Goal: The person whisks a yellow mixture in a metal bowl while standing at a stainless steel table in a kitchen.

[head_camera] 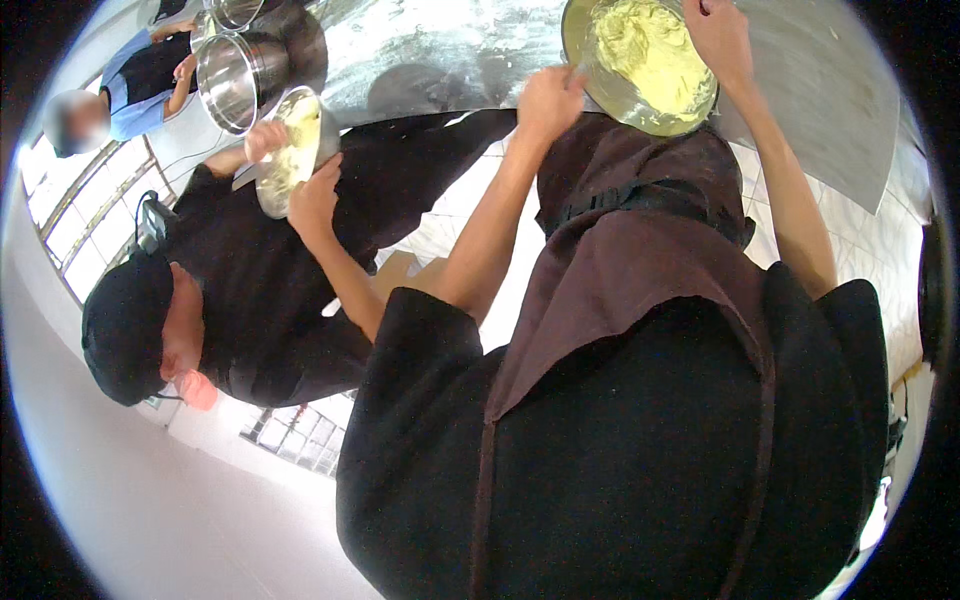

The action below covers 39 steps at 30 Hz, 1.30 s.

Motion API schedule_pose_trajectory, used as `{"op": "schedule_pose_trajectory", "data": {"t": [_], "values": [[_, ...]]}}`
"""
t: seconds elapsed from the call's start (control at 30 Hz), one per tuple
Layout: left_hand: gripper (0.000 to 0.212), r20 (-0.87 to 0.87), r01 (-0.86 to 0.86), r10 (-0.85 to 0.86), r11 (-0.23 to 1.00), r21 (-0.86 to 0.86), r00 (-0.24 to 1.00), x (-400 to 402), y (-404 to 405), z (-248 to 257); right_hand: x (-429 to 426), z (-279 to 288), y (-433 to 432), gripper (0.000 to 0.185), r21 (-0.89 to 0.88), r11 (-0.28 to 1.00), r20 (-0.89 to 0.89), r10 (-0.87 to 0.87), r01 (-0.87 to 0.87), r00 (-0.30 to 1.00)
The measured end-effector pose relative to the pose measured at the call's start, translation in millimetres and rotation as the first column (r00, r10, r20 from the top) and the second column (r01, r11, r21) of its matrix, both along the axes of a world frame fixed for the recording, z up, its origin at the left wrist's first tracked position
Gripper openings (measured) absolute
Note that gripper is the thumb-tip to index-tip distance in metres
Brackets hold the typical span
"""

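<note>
A metal mixing bowl (651,124) with thick pale-yellow cream (649,52) tilts towards me in front of my waist. My right hand (718,41) grips its right rim. At the opposite rim is my left hand (551,101), fingers curled and slightly blurred. Whether that hand holds the rim or a utensil handle I cannot tell. Cream is smeared along the bowl's inner wall, and the bowl's far edge is cut off by the picture.
A metal worktable (465,45) with whitish smears runs ahead. On my left, close by, a co-worker (262,247) in a dark cap works at another bowl (328,127) of pale mixture. Metal pots (225,79) stand beyond, near another person (142,82). A grey sheet-like surface (817,97) extends rightward.
</note>
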State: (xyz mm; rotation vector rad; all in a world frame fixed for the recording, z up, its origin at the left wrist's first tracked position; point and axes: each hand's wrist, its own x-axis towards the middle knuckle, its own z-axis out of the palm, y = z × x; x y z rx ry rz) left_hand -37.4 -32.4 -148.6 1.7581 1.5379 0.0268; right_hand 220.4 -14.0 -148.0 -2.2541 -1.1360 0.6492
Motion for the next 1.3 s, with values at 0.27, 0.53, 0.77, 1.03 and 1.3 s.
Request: {"op": "schedule_pose_trajectory", "data": {"t": [0.27, 0.53, 0.77, 1.03, 1.3], "values": [[0.024, 0.076, 0.237, -0.241, 0.969, 0.069, 0.967, -0.5, -34.3, -6.7, 0.7, -22.1, 6.8, 0.041, 0.131, 0.989, 0.073, 0.054, -0.063, 0.996], [0.029, 0.203, 0.233, -0.231, 0.972, 0.011, 0.952, 17.9, -31.1, 8.5, 15.9, -43.0, 1.0, 0.039, 0.142, 0.982, 0.144, 0.101, -0.122, 0.984], [0.03, 0.114, 0.148, -0.151, 0.988, 0.035, 0.982, 11.6, -14.4, 12.8, 10.4, -21.4, 1.9, 0.04, 0.094, 0.995, -0.01, -0.038, 0.039, 0.999], [0.026, -0.062, 0.056, -0.065, 0.988, -0.142, 0.996, -1.1, -14.8, -10.0, 0.3, -15.1, -11.9, 0.041, 0.202, 0.979, -0.037, 0.021, -0.013, 0.999], [0.033, 0.176, 0.212, -0.209, 0.977, 0.002, 0.962, 20.1, -49.4, 25.5, 5.7, -14.0, -3.1, 0.042, 0.023, 1.0, -0.109, 0.015, -0.012, 0.994]]}}
